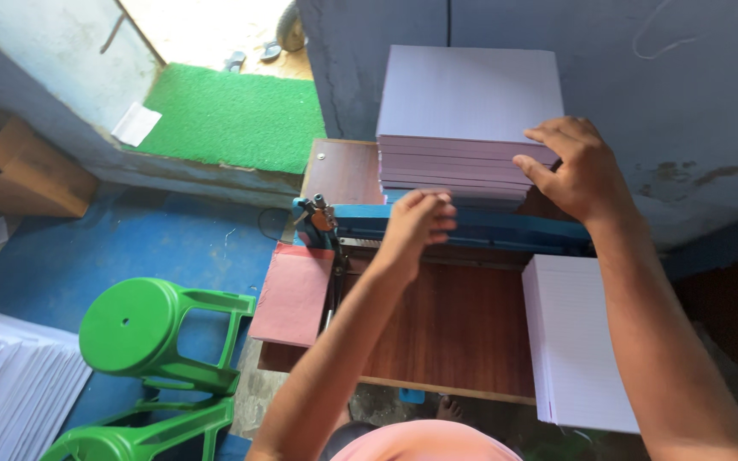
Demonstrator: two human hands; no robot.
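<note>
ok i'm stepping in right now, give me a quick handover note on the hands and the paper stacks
Left hand: fingers curled at the front edge of the pale lilac paper stack, over the blue bar of the cutter.
Right hand: fingers pressed against the stack's right front corner; grip not clear.
The stack sits behind the bar on the wooden table. A white ruled stack lies at the table's right side.
Done: whether the lilac stack is trimmed cannot be told.
Left: squaring up looks under way.

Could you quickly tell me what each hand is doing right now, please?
Left hand: fingers curled at the front of the lavender paper stack; whether it grips sheets cannot be told.
Right hand: open, fingers pressed against the stack's right side.
</note>
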